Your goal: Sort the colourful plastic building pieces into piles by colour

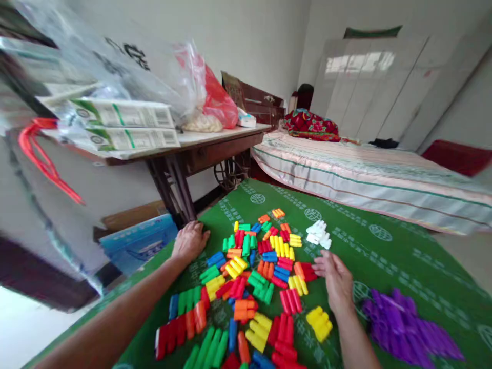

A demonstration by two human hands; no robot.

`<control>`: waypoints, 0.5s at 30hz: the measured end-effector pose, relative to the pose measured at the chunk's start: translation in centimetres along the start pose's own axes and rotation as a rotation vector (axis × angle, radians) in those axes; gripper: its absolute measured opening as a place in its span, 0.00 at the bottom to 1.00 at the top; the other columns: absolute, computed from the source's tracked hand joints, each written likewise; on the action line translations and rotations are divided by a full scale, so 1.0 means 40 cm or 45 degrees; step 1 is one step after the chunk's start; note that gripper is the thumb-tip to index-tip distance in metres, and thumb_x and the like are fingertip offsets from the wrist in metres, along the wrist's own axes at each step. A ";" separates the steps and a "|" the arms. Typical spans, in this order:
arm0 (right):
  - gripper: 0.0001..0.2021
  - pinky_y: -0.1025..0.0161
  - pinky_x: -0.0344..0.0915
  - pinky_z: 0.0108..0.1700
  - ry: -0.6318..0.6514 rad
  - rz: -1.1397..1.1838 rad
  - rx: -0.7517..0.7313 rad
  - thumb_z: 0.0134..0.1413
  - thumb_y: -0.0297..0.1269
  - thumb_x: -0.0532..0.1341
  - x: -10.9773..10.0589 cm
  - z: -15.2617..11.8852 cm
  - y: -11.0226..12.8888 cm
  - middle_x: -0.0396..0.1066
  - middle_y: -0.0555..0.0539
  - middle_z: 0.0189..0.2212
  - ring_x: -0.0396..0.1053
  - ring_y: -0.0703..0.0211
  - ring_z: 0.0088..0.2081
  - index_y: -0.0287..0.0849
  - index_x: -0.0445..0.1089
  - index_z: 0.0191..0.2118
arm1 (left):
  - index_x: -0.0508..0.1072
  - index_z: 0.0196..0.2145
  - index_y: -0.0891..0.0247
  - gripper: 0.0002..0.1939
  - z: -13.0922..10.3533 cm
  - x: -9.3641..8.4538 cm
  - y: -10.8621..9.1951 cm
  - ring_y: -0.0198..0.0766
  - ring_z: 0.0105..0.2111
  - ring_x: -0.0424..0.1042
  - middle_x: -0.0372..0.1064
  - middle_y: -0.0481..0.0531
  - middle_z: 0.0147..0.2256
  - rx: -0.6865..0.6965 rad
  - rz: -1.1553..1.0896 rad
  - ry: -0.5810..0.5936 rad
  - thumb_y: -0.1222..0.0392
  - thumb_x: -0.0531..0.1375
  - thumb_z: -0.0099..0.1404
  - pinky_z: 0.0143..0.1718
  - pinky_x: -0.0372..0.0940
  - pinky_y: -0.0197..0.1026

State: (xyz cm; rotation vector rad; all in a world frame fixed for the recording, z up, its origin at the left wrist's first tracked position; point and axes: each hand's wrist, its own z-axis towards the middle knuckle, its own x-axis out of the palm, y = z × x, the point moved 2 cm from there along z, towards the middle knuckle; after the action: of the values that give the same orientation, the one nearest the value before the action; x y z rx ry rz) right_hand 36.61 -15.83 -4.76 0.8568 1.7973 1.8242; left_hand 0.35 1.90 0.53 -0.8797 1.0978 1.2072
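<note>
"What do the coloured pieces (283, 248) look like?"

"Short, smooth, rounded tubes in red, yellow, green, blue and orange. Many lie side by side in little rows, and some rows overlap."

"Where are they, from the hands?"

"Mostly between the two, spreading from beyond the fingertips back toward the wrists. A red group (308, 271) lies right by the fingertips of the right hand (334, 271); I can't tell whether they touch. A yellow group (320, 324) sits just left of that wrist."

"And the other colours?"

"White pieces (319, 234) are bunched just beyond the right hand, and longer purple pieces (403, 328) are heaped to the right of its forearm."

"How are the hands held?"

"The right has its fingers stretched out, pointing in toward the pile. The left hand (191, 241) rests near the edge, palm down, fingers loosely bent, left of the pile."

"On what?"

"A green cloth (353, 215) printed with pale globes and lettering, under both hands. Well beyond the right hand is a bed (346, 169) with a striped cover. Past the left, a dark-legged table (215, 156) carries cartons (130, 139) and a red bag (221, 100)."
</note>
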 end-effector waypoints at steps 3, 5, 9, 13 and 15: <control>0.26 0.68 0.67 0.25 0.012 -0.032 -0.029 0.44 0.59 0.62 0.002 -0.003 0.002 0.72 0.50 0.24 0.70 0.63 0.24 0.38 0.69 0.39 | 0.69 0.45 0.68 0.22 -0.007 0.003 -0.009 0.47 0.53 0.62 0.66 0.61 0.51 -0.005 0.012 -0.022 0.52 0.44 0.65 0.52 0.57 0.45; 0.26 0.68 0.66 0.25 0.022 -0.048 -0.051 0.44 0.58 0.62 0.003 -0.006 0.006 0.72 0.50 0.24 0.69 0.64 0.23 0.38 0.70 0.39 | 0.69 0.46 0.69 0.22 -0.010 0.004 -0.013 0.48 0.54 0.61 0.66 0.62 0.51 -0.009 0.012 -0.030 0.52 0.44 0.65 0.52 0.57 0.47; 0.24 0.68 0.65 0.24 0.050 -0.066 -0.093 0.46 0.56 0.62 0.005 -0.012 0.016 0.72 0.50 0.24 0.67 0.65 0.22 0.38 0.70 0.38 | 0.68 0.46 0.70 0.23 -0.010 0.003 -0.017 0.50 0.55 0.60 0.65 0.64 0.52 -0.018 0.019 -0.044 0.52 0.44 0.64 0.52 0.56 0.49; 0.22 0.70 0.61 0.21 0.067 -0.066 -0.117 0.46 0.55 0.62 0.005 -0.016 0.018 0.71 0.50 0.23 0.65 0.67 0.20 0.38 0.71 0.37 | 0.68 0.45 0.69 0.22 -0.009 0.004 -0.019 0.51 0.54 0.61 0.66 0.64 0.51 -0.011 0.027 -0.052 0.52 0.44 0.64 0.51 0.56 0.48; 0.22 0.70 0.59 0.19 0.085 -0.060 -0.117 0.46 0.54 0.63 0.005 -0.019 0.017 0.71 0.51 0.22 0.64 0.68 0.19 0.38 0.71 0.36 | 0.68 0.45 0.69 0.22 -0.009 0.004 -0.021 0.51 0.54 0.61 0.66 0.64 0.51 -0.010 0.028 -0.057 0.52 0.44 0.64 0.51 0.56 0.48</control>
State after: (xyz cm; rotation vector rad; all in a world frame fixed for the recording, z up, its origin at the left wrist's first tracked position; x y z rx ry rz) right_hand 36.02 -16.26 -4.03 0.7219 1.7435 1.9098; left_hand 1.10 1.45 0.25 -0.8447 1.0702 1.2441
